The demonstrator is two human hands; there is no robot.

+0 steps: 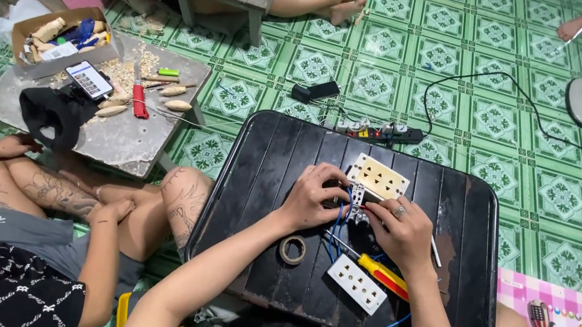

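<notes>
Black and scuffed, the low desk (442, 286) carries a small wiring job on a green patterned tile floor (498, 117). Both hands meet at a cream socket plate (379, 177) near the desk's far edge, where blue wires (338, 221) loop out beneath it. The left hand (313, 197) is curled with its fingers pressed onto the plate's near end, while the right hand (404, 230), a ring on one finger, pinches closed at the wires beside it; what exactly sits between those fingertips is hidden. Just below the wrists lie a yellow-and-red screwdriver (382, 273), a second white socket plate (357, 283) and a roll of tape (292, 249). A power strip (388, 133) rests on the floor just beyond the desk. Another person sits cross-legged to the left beside a grey work board (118, 134) strewn with wood shavings.

The risks look plain enough: the thin wires could slip from the pinch or kink where they bend sharply, and the loose plate, held only by fingertip pressure, could skid on the smooth desk.
</notes>
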